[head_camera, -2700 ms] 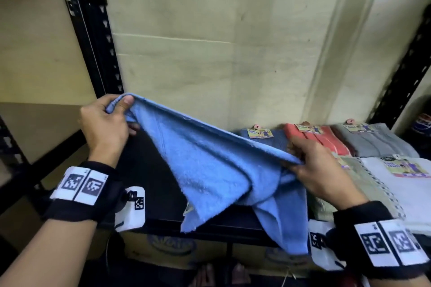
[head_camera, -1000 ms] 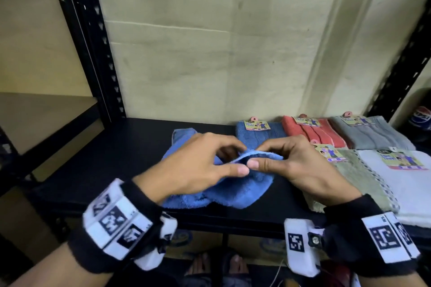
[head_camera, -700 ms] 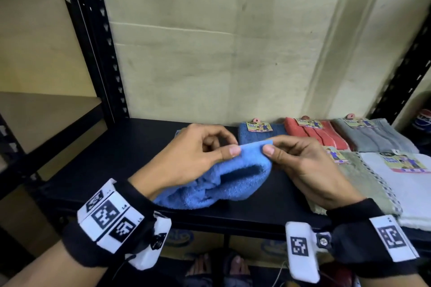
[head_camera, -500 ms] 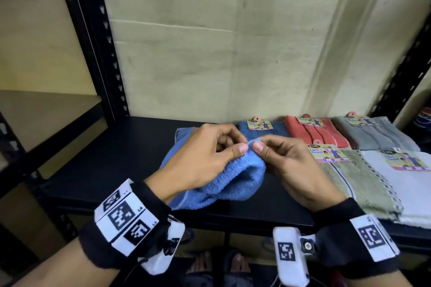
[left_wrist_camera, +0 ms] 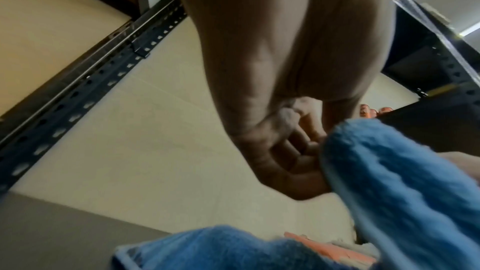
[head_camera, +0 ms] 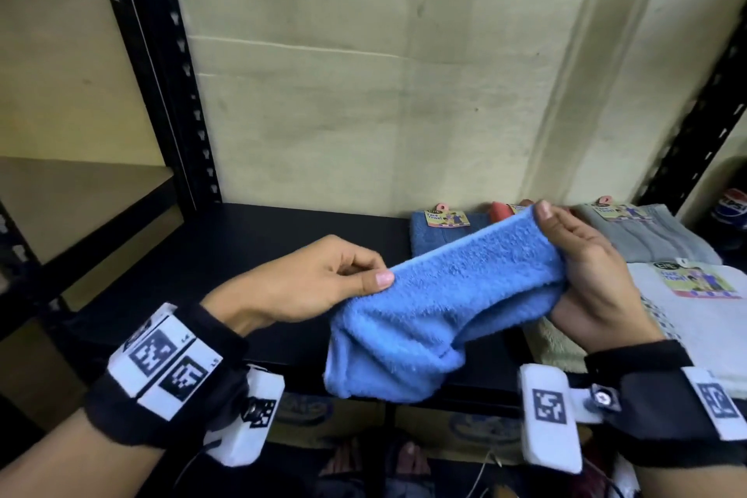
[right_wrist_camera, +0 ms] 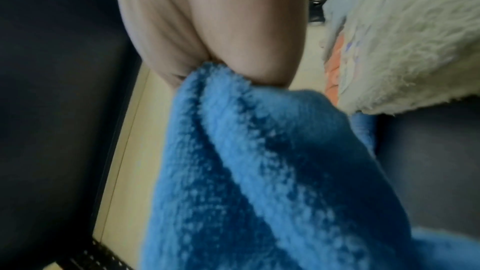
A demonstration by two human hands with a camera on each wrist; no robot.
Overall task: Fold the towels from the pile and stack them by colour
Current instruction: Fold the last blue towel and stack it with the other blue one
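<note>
Towel (head_camera: 440,303) hangs stretched between both hands above the shelf (head_camera: 258,239) edge. Left hand (head_camera: 307,283) pinches one end; right hand (head_camera: 586,271) grips the other.

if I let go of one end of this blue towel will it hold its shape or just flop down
Probably flop: the blue towel sags between the left hand and right hand. Likely light, since fingertip pinches carry it. Its fuzzy pile should grip, not slip.

A black shelf (head_camera: 250,239) carries folded towels: a dark blue towel (head_camera: 436,239) just beyond the right hand (head_camera: 594,271), a grey towel (head_camera: 646,234) past it, a white towel (head_camera: 703,327) and a pale green towel (head_camera: 553,348) beside its wrist.
</note>
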